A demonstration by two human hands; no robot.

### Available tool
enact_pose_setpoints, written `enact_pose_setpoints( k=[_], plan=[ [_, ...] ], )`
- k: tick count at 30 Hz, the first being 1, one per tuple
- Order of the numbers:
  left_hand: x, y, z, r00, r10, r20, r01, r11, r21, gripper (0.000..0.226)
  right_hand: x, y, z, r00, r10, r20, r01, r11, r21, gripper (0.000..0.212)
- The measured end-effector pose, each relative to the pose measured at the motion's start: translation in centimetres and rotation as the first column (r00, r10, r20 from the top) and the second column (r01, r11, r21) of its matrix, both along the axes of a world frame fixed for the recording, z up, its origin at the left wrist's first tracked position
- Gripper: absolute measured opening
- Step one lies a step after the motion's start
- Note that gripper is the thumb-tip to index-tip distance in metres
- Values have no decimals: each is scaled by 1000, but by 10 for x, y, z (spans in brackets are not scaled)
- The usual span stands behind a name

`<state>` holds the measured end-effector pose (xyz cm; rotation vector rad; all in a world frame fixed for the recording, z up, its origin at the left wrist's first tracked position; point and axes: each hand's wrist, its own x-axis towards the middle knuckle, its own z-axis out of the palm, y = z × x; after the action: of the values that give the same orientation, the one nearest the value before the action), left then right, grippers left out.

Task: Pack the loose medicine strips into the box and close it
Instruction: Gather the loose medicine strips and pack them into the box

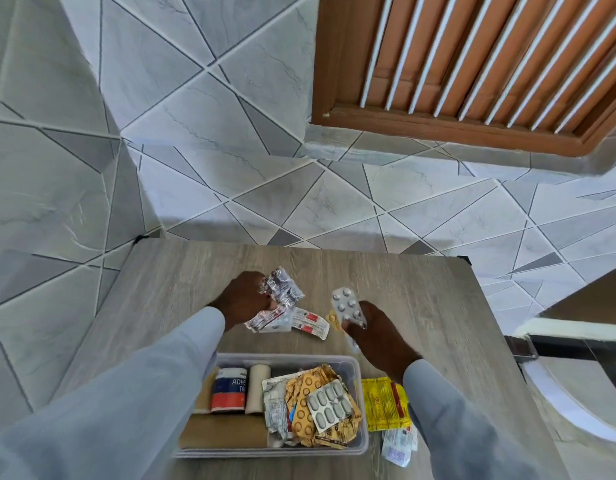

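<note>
A clear plastic box (358, 372) stands open near the table's front edge, holding several foil and gold medicine strips, two bandage rolls and an adhesive tape roll. Beyond it, my left hand (244, 301) grips a crumpled silver strip (282, 285) above more loose strips (308, 323) lying on the table. My right hand (376, 332) holds a white blister strip (348, 308) with round pills, lifted above the table. A small orange strip (332, 318) peeks out beside it. No lid is in view.
A yellow sachet (386, 403) and a small clear packet (398, 446) lie right of the box on the wooden table (421, 289). Tiled floor surrounds the table; a wooden slatted door is far right, a dark frame at the right edge.
</note>
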<state>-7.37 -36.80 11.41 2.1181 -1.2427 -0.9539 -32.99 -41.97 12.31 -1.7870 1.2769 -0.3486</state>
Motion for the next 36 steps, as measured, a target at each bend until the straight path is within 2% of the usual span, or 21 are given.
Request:
enact_pose_setpoints(
  k=[3,7,9,11,12,14,16,20,21,24,26,28,30,33,36],
  plan=[
    [-1,26,21,968,3,-252,-16,999,-51,23,3,23,-4,997,73,1,-73,989,128,13],
    [-3,78,19,916,-99,-389,112,994,9,28,3,45,-17,977,202,-74,-187,967,173,18],
    [-2,95,6,939,-114,-326,143,987,69,29,5,57,-20,960,249,-131,-223,958,182,18],
    [-2,104,-8,968,-155,-198,184,973,142,17,8,69,-22,947,277,-163,-248,953,175,21],
    [-3,106,-15,974,-188,-128,209,961,181,19,9,75,-22,935,303,-184,-274,947,168,18],
    [-4,112,-22,958,-284,37,268,934,236,40,13,85,-23,895,374,-243,-350,927,135,21],
    [-8,117,-22,915,-370,159,315,903,291,56,19,92,-25,857,413,-309,-410,909,77,33],
    [-25,129,-16,729,-520,445,371,847,381,61,23,98,-28,828,383,-409,-449,890,-77,44],
    [-30,132,-17,683,-535,498,372,841,393,60,23,99,-27,793,403,-457,-502,857,-116,44],
    [-47,142,-18,658,-533,533,358,843,402,52,19,104,-25,661,473,-582,-667,725,-169,42],
    [-54,143,-21,612,-466,639,352,884,307,49,11,108,-30,645,475,-599,-706,670,-230,40],
    [-58,143,-20,642,-409,648,316,912,262,48,0,105,-37,718,443,-537,-663,671,-333,40],
    [-66,140,-18,688,-395,609,294,919,265,45,-14,97,-34,807,438,-397,-577,728,-370,40],
    [-84,125,-3,738,-302,603,264,952,154,34,-46,71,-31,930,290,-226,-347,896,-276,41],
    [-121,105,11,775,-318,546,320,943,94,33,-99,40,-49,983,42,-180,-73,983,-166,34]
  ],
)
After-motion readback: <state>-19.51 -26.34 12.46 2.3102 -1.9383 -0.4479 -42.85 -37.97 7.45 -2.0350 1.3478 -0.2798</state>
